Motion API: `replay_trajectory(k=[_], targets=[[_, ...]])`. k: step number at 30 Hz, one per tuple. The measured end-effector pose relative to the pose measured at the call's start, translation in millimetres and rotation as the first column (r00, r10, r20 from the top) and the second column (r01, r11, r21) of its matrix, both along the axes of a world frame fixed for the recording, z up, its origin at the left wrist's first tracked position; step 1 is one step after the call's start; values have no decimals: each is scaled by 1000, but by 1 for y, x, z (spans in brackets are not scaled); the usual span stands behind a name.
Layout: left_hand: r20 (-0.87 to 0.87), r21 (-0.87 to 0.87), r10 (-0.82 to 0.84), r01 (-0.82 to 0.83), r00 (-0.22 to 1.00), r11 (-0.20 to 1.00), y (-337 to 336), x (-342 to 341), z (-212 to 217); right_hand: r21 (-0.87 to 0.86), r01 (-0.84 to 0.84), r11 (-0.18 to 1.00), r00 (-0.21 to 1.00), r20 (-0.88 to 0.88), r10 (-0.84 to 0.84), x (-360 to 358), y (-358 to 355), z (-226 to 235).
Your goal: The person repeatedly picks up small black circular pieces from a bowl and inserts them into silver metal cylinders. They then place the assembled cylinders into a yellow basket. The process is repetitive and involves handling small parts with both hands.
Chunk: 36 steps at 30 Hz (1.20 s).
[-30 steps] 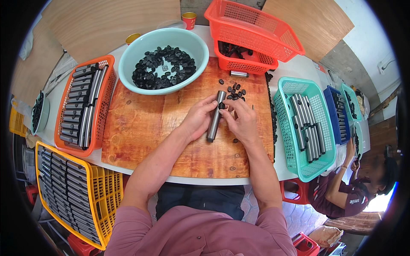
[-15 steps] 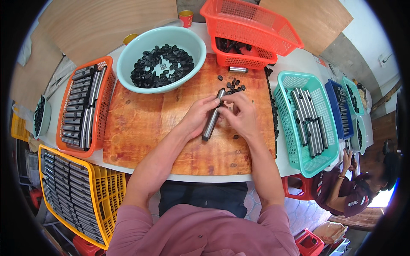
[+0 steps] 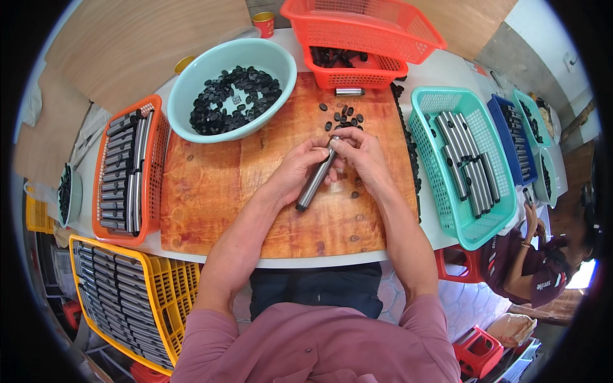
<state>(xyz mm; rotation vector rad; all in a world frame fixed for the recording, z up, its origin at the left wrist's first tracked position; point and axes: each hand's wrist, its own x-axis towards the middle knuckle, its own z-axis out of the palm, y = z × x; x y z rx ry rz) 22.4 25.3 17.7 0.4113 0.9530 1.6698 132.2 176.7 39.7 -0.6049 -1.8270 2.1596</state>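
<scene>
A silver metal tube (image 3: 313, 186) with black ends slants between my hands above the wooden board. My left hand (image 3: 299, 167) is closed round its upper half, thumb lying along it. My right hand (image 3: 361, 158) grips the tube's far end, thumb pressed on top and fingers curled behind. Whether a small part sits under that thumb is hidden. Just beyond the fingers lie several loose black oval caps (image 3: 343, 118). A short silver tube (image 3: 349, 92) rests at the board's far edge.
The wooden board (image 3: 211, 210) covers the table's middle. A pale green bowl (image 3: 181, 121) of black caps stands far left. Tubes fill an orange basket (image 3: 152, 210), a yellow crate (image 3: 167, 319) and a green basket (image 3: 476, 239). Red baskets (image 3: 364, 35) overlap behind. A co-worker (image 3: 523, 271) sits right.
My right thumb and fingers have moved from beside the tube's upper middle to its far end and closed there. My left hand keeps its hold. The whole view has shifted slightly.
</scene>
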Motion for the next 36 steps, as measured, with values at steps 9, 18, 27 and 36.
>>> replay_trajectory(k=[9, 18, 27, 36], targets=[[-249, -79, 57, -79, 967, 994, 2, 9, 13, 13, 73, 997, 985, -157, -70, -2, 3, -9], [-141, -145, 13, -34, 990, 989, -2, 2, 3, 158, 60, 986, 987, -157, -34, -6, 2, -20], [-97, -103, 22, -32, 995, 994, 0, 6, 6, 54, 19, 998, 989, -144, -11, 0, 7, -9], [21, -86, -52, 54, 998, 995, -6, 5, 11, 36, -29, 999, 982, -185, 36, 0, 5, -10]])
